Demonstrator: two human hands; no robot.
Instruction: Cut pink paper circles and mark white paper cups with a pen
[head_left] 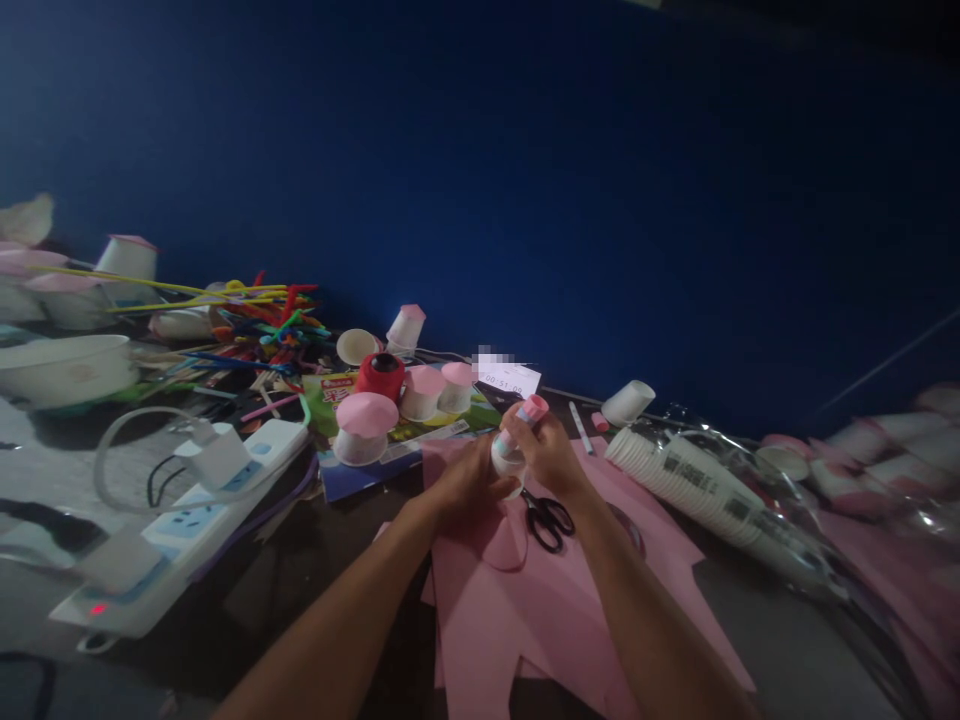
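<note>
My left hand [466, 485] is wrapped round a small white paper cup [508, 462] above pink paper. In my right hand [551, 450] is a glue stick [534, 408] with a pink end, tilted over the cup's rim. The fingers of both hands meet around the cup, and its lower part is partly hidden. Below them a rounded pink paper piece [504, 545] lies on larger pink sheets [555, 620]. Black-handled scissors [549, 522] rest on the sheets, between the cup and my right forearm.
Several cups with pink tops [366, 415] stand left beside a red object [380, 377]. Farther left are colourful pipe cleaners [277, 320], a power strip [180, 530] and a white bowl [67, 368]. A wrapped cup stack [690, 480] and a white pen [581, 428] lie right.
</note>
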